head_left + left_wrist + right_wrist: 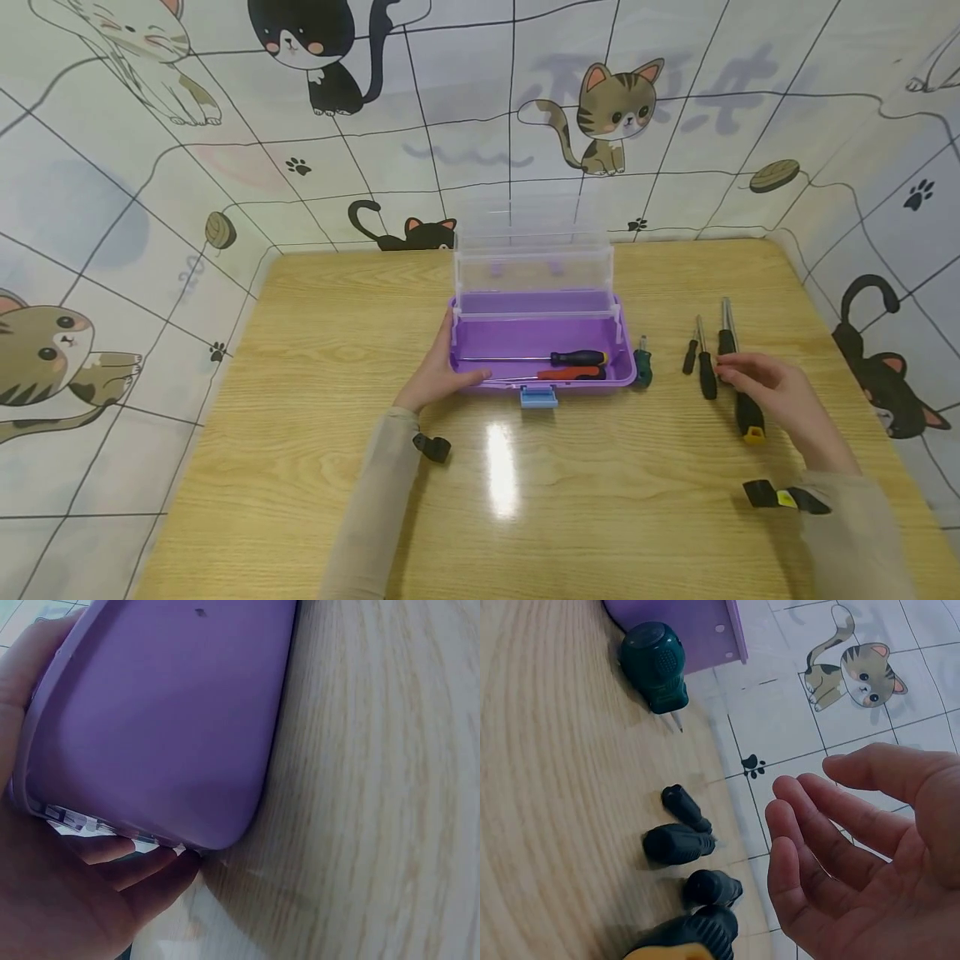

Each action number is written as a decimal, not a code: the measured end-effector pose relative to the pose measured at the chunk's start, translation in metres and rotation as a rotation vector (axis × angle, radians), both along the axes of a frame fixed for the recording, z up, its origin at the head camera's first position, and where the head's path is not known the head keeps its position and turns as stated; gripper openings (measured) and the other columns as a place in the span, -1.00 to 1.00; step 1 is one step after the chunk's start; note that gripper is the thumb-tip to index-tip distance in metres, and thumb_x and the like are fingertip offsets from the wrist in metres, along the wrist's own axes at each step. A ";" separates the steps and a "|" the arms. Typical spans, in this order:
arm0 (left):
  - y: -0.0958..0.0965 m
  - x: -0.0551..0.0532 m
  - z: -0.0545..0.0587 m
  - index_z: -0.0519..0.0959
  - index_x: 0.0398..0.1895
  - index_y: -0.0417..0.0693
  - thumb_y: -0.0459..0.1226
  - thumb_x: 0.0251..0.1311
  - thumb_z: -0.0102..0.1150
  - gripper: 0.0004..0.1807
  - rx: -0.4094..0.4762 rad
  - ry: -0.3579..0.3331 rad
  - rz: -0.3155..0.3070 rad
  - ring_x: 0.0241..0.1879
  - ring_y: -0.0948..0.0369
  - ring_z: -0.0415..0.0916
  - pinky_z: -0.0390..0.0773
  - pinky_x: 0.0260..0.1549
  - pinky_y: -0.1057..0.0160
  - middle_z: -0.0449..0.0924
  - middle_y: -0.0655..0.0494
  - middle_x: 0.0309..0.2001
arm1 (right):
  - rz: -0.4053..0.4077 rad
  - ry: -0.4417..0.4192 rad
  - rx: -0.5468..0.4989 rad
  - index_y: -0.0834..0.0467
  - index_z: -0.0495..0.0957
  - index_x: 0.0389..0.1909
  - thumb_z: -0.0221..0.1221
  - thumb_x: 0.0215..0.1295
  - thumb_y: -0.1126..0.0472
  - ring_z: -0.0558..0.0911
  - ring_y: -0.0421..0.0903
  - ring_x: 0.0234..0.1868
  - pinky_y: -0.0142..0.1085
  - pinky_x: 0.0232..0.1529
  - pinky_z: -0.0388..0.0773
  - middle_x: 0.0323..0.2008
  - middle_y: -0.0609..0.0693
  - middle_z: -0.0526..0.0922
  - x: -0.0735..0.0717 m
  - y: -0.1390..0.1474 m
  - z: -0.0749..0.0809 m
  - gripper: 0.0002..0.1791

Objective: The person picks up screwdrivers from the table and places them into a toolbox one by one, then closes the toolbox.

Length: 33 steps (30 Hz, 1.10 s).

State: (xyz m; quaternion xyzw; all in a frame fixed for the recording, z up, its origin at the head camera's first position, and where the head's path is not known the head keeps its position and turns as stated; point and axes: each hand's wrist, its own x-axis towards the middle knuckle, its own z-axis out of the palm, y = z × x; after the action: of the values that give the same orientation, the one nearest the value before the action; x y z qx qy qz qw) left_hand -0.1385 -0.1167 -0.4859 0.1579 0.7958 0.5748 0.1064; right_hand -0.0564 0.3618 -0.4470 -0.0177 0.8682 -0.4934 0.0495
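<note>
A purple toolbox [540,333] stands on the table with its clear lid raised. My left hand [438,371] grips its left end, thumb over the front rim; the left wrist view shows the fingers [161,881] against its side. Inside lie a black-and-yellow screwdriver [579,358] and a red-handled screwdriver [572,374]. My right hand [780,400], fingers loosely bent and holding nothing, hovers by a large black screwdriver with a yellow end [750,419]. Left of it lie a black screwdriver [707,377] and a smaller one [689,358]. Another black handle [712,888] shows in the right wrist view.
A stubby green screwdriver [642,367] lies against the toolbox's right end. The blue latch [538,397] hangs at the box front. Behind the wooden table [337,333] and at its sides rise walls [465,108] printed with cats.
</note>
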 end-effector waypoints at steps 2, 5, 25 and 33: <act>0.000 0.000 0.001 -0.42 0.54 0.22 -0.32 -0.16 0.54 0.43 0.025 -0.003 -0.004 0.42 -0.02 -0.02 -0.02 0.36 0.00 -0.25 0.01 0.53 | -0.009 0.000 -0.014 0.39 0.43 0.16 0.06 0.45 0.16 0.53 -0.50 -0.12 -0.66 -0.17 0.43 -0.10 -0.41 0.57 0.003 0.002 -0.003 -0.57; 0.000 0.003 0.009 -0.42 0.55 0.11 -0.39 -0.16 0.53 0.42 0.085 -0.002 -0.022 0.41 -0.12 -0.04 -0.04 0.35 -0.06 -0.27 -0.07 0.52 | -0.016 -0.001 -0.026 0.39 0.42 0.18 0.05 0.46 0.17 0.54 -0.49 -0.13 -0.65 -0.17 0.43 -0.11 -0.41 0.58 0.005 0.004 -0.004 -0.57; 0.001 0.006 0.028 -0.46 0.53 -0.03 -0.50 -0.17 0.48 0.42 0.156 -0.009 -0.096 0.39 -0.22 -0.06 -0.08 0.35 -0.13 -0.31 -0.20 0.50 | -0.125 0.022 0.147 0.42 0.46 0.14 0.08 0.44 0.13 0.39 -0.55 -0.17 -0.65 -0.32 0.40 -0.19 -0.56 0.45 0.013 0.019 -0.017 -0.54; 0.001 0.006 0.028 -0.48 0.52 -0.04 -0.49 -0.16 0.48 0.42 0.137 -0.007 -0.110 0.40 -0.21 -0.10 -0.08 0.35 -0.15 -0.36 -0.18 0.51 | -0.155 0.022 0.137 0.44 0.45 0.13 0.08 0.43 0.16 0.40 -0.58 -0.20 -0.64 -0.33 0.39 -0.21 -0.58 0.44 0.016 0.024 -0.023 -0.55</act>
State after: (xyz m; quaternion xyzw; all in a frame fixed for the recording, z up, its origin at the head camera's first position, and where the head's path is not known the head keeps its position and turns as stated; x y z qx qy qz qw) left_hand -0.1330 -0.1158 -0.4582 0.2062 0.7443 0.6218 0.1295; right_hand -0.0403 0.3861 -0.4696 0.0474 0.8991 -0.4353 0.0026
